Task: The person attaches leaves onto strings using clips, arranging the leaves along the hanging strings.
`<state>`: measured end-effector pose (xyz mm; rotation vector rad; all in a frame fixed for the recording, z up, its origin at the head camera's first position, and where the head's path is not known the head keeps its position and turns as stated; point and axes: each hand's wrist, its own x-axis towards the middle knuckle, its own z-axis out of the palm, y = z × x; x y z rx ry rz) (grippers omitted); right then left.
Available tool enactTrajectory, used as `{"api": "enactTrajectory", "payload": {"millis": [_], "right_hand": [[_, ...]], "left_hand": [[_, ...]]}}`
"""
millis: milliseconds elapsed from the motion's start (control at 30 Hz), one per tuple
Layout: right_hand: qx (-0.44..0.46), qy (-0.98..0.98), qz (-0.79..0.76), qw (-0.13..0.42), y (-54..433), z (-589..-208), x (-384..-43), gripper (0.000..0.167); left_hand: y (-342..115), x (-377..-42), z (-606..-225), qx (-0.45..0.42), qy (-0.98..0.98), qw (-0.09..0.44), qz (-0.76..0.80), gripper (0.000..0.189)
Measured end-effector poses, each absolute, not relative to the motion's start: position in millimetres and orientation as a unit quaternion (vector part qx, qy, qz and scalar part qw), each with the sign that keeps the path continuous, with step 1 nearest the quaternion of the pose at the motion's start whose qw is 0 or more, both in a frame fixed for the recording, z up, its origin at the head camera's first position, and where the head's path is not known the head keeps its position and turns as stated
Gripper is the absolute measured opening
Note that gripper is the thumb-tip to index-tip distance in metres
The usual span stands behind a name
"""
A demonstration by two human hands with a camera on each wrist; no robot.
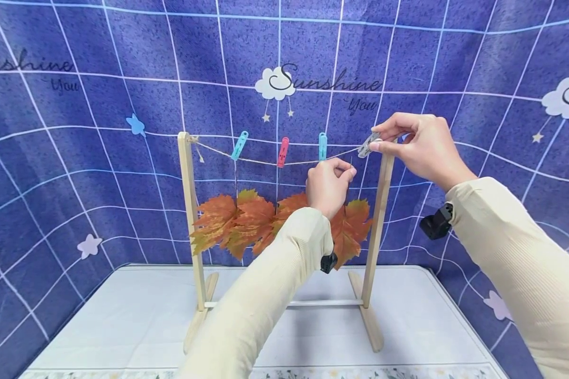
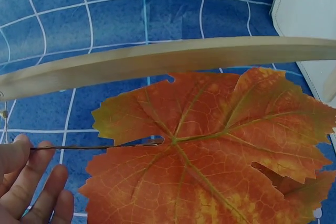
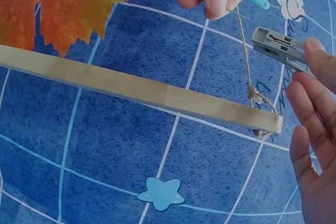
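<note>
My left hand (image 1: 329,184) pinches the thin brown stem (image 2: 100,147) of an orange artificial leaf (image 2: 210,145), which hangs below the fingers beside the right post. Between thumb and fingers, my right hand (image 1: 422,145) holds a grey clothespin (image 3: 278,45) by its handle end, close to the twine (image 1: 261,161) near the right post. Two blue clothespins (image 1: 239,146) and a red clothespin (image 1: 282,152) sit on the twine farther left. More orange leaves (image 1: 246,218) hang below them; my left arm hides part of the row.
A wooden frame with two upright posts (image 1: 376,226) and feet (image 1: 366,316) stands on a white table (image 1: 123,316), joined low down by a white bar (image 1: 324,303). Behind it hangs a blue gridded cloth (image 1: 123,79) with clouds and stars. Twine is knotted at the post tops.
</note>
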<state>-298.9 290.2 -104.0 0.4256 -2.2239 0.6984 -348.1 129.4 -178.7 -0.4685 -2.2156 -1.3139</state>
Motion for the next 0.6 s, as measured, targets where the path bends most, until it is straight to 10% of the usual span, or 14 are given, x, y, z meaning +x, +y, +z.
{"api": "enactTrajectory", "payload": {"millis": [600], "right_hand": [[0.178, -0.881, 0.252, 0.359, 279.6, -94.0, -314.8, 0.021]], "left_hand": [[143.7, -362.5, -174.8, -0.142, -0.812, 0.276, -0.495, 0.009]]}}
